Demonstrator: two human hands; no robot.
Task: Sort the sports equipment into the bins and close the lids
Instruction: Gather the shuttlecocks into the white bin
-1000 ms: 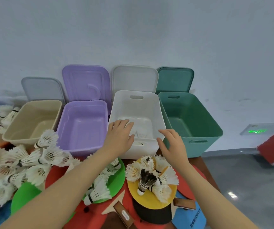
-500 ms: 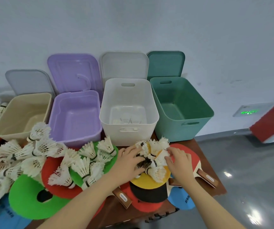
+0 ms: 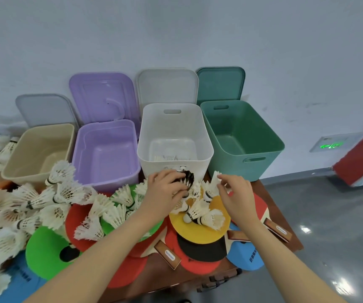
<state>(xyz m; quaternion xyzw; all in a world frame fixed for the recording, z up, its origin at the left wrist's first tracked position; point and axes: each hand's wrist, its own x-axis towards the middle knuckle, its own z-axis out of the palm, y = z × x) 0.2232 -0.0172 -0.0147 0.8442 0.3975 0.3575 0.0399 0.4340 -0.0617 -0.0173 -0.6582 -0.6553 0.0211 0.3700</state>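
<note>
My left hand (image 3: 165,191) grips a black-feathered shuttlecock (image 3: 187,179) just in front of the white bin (image 3: 174,127), which holds a few shuttlecocks at its bottom. My right hand (image 3: 235,193) pinches a white shuttlecock (image 3: 214,179) beside it. More white shuttlecocks (image 3: 200,215) lie on a yellow paddle (image 3: 200,230). Beige (image 3: 38,149), purple (image 3: 106,149) and green (image 3: 241,136) bins stand open in a row, lids leaning against the wall.
Several white shuttlecocks (image 3: 23,204) are heaped at the left over red, green and blue paddles (image 3: 44,254). Paddle handles (image 3: 168,255) stick out near the table's front edge. The table ends right of the blue paddle (image 3: 245,254); grey floor lies beyond.
Both hands came back from the white bin to the pile on the yellow paddle. My left hand has lifted the black shuttlecock, my right a white one.
</note>
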